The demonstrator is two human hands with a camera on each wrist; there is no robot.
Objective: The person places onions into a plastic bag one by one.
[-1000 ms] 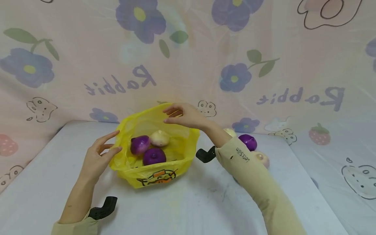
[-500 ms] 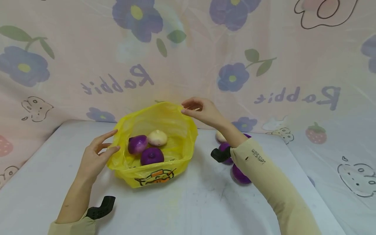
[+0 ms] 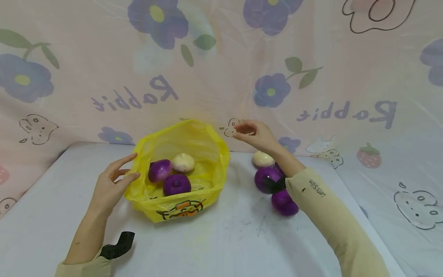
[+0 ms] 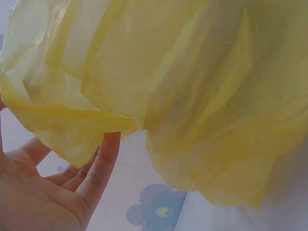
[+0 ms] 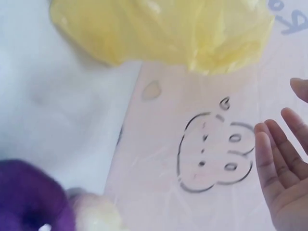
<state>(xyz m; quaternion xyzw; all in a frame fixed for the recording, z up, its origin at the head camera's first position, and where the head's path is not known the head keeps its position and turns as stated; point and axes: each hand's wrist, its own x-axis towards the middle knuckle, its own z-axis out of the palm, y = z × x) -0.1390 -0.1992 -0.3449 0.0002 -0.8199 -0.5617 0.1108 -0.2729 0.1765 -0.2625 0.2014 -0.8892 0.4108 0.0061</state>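
A yellow plastic bag [image 3: 219, 173] with a printed cartoon front stands open-mouthed on the white table. Inside it lie two purple onions [image 3: 177, 185] and one pale onion [image 3: 183, 162]. At the bag's left side, my left hand [image 3: 112, 184] touches the plastic with spread, nearly straight fingers; the left wrist view shows a fingertip [image 4: 111, 139] against a fold. Up and right of the bag's mouth, my right hand [image 3: 259, 135] hangs in the air, fingers loosely bent and holding nothing. In the right wrist view it is apart from the bag.
Right of the bag, under my right forearm, sit several more onions: a pale one [image 3: 262, 159] at the back and purple ones [image 3: 284, 203] nearer; the arm partly hides the group. A printed cloth [image 3: 207, 84] hangs behind the white table [image 3: 221, 246].
My right hand has moved right, from over the bag's mouth to beyond its right rim, uncovering more onions on the table. The left hand stays at the bag's left side.
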